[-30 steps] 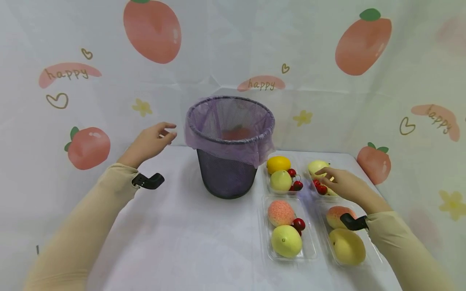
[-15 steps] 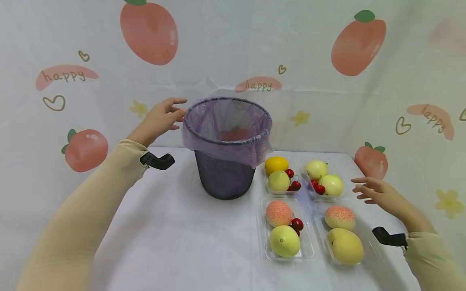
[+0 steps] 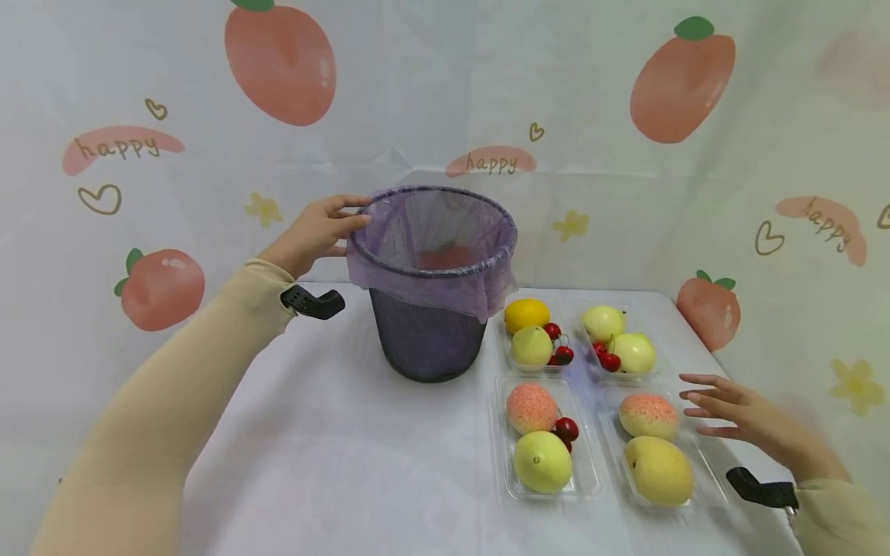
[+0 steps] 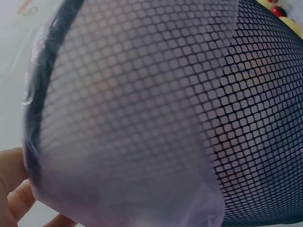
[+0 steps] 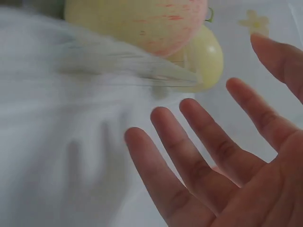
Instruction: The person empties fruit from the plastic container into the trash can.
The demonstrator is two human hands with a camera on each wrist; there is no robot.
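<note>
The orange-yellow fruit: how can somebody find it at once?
Right of the mesh bin lie four clear trays. Take the far tray nearest the bin. At its back sits the orange-yellow fruit, the only deep yellow-orange one; its neighbours are pale green or red.

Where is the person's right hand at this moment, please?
In the head view, the right hand hovers open at the table's right edge, just right of the near-right fruit tray, holding nothing.
</note>
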